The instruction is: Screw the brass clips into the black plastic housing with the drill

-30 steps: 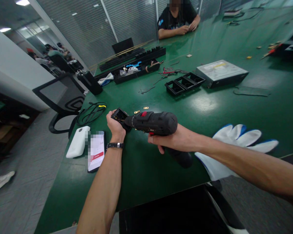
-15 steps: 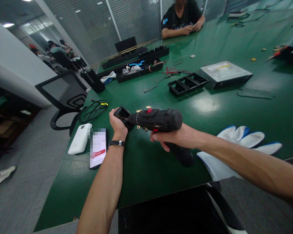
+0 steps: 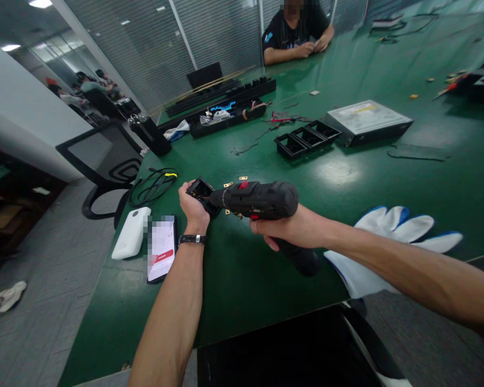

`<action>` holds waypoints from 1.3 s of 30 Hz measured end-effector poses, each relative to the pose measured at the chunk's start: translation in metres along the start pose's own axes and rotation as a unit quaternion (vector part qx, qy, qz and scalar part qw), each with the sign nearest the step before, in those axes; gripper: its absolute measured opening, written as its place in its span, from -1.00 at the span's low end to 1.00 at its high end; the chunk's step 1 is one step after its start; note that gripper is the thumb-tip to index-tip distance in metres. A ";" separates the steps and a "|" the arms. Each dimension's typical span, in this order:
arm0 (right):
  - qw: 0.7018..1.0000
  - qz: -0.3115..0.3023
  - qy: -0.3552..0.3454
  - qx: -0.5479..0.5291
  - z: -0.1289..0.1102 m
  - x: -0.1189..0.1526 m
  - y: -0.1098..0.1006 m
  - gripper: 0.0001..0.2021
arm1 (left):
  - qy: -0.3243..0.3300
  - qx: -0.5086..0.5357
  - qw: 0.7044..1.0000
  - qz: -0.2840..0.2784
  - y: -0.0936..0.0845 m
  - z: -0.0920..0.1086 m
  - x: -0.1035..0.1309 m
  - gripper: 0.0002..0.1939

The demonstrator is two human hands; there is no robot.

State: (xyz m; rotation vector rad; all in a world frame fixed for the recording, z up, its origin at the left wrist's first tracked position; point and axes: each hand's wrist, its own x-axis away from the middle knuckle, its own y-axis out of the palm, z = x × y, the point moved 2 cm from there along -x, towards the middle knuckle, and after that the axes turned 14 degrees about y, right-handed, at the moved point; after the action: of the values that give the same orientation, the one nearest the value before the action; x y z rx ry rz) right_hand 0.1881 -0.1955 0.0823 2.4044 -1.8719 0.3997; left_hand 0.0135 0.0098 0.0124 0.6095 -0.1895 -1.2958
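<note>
Housing held in the hand, with no table backing apparent, is the main hazard

The green table (image 3: 234, 290) appears to give the work no firm backing: the small open black plastic housing (image 3: 200, 188) is held up at its near left side, by the coiled cable (image 3: 155, 188), so any twist from the tool would likely load the wrist.

The cordless drill (image 3: 262, 200) lies nearly level, chuck toward the housing. The right hand (image 3: 296, 228) is wrapped round its grip, a finger close below the red trigger; whether it is pressed, I cannot tell. A sudden pull, or a sideways lean from holding the drill one-handed, could make the bit skip.

The white work glove (image 3: 391, 231) lies under the right forearm, unworn. The left hand (image 3: 192, 207) is bare, its fingers curled round the housing just beside the bit, fingertips mostly hidden. A slipping bit could therefore reach skin first.

The smartphone (image 3: 163, 244) lies screen up near the left wrist; a dropped housing might knock it.

The housing itself could spin out of that grasp or crack under heavy pressure.

Smallest, the loose brass plates (image 3: 228, 185) around the chuck could be swept away by a stray knock.
</note>
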 end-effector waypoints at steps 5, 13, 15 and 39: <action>1.000 -0.004 -0.014 -0.002 -0.003 0.000 0.000 -0.93 | 0.007 -0.007 1.000 -0.010 -0.001 -0.001 0.000 -0.75; 1.000 0.004 0.003 0.002 -0.002 0.001 0.000 -0.96 | -0.002 0.012 1.000 0.000 0.000 0.001 0.001 -0.76; 1.000 0.003 0.000 0.001 -0.002 0.001 0.001 -0.96 | -0.001 0.012 1.000 0.001 0.001 0.001 0.001 -0.76; 1.000 -0.002 -0.019 0.003 -0.004 0.001 0.000 -0.94 | 0.003 -0.007 1.000 0.011 -0.001 0.001 -0.001 -0.76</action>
State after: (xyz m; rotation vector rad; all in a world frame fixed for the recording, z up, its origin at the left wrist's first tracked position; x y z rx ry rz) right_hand 0.1877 -0.1951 0.0864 2.4356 -1.8836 0.3628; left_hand 0.0122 0.0108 0.0127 0.5970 -0.1811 -1.2739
